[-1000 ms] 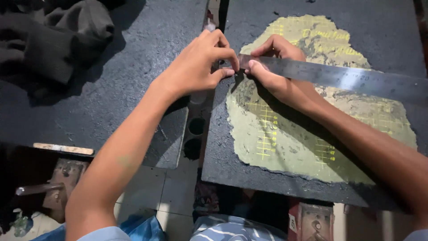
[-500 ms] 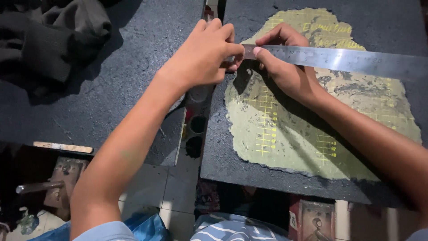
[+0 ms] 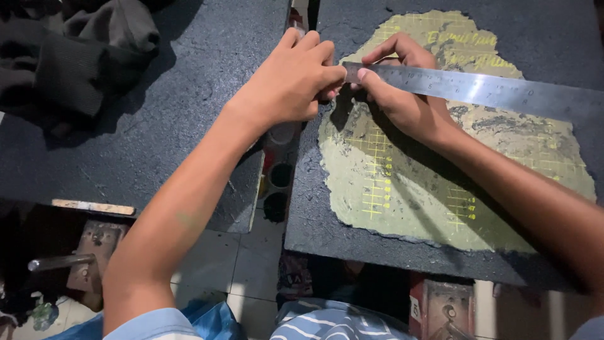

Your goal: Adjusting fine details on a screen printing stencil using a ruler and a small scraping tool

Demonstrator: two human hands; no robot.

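A long steel ruler (image 3: 497,90) lies across a worn green cutting mat (image 3: 402,182) with a yellow grid, set in a dark board (image 3: 327,226). My right hand (image 3: 402,94) pinches the ruler's left end between thumb and fingers. My left hand (image 3: 289,82) is closed with its fingertips at that same ruler end, touching my right hand. What the left fingers grip is hidden. The ruler runs off to the right edge of the view.
A second dark board (image 3: 157,138) lies to the left, with a heap of dark cloth (image 3: 69,56) on its far corner. Between the boards stand small paint pots (image 3: 277,189). Metal brackets (image 3: 88,252) and a tiled floor (image 3: 251,264) show below.
Both hands and the ruler's left end have shifted up the mat, away from me. The view has moved a little closer.
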